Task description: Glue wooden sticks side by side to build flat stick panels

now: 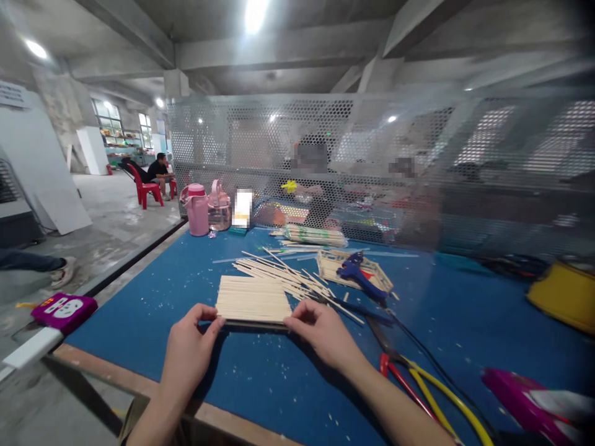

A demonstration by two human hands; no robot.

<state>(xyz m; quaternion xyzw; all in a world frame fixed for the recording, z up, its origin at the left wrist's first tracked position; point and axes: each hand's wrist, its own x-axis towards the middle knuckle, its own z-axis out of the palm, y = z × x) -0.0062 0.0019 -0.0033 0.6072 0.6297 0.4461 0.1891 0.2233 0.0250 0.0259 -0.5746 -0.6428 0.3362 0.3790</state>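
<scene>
A flat panel of thin wooden sticks (253, 298) laid side by side rests on the blue table top (162, 297). My left hand (190, 347) pinches its left front corner with thumb and fingers. My right hand (320, 328) grips its right front corner, fingers curled round the edge. Behind the panel lies a loose scatter of the same sticks (283, 272). Further back right, a blue glue gun (357, 272) lies on a small stick-built tray (334, 263).
A bundle of sticks (316, 235), a pink jug (198, 209) and a pink bottle (218, 204) stand before a perforated metal screen (372, 161). Red and yellow cables (418, 384) run front right. A yellow object (564, 294), purple power strip (62, 310), seated person (158, 173).
</scene>
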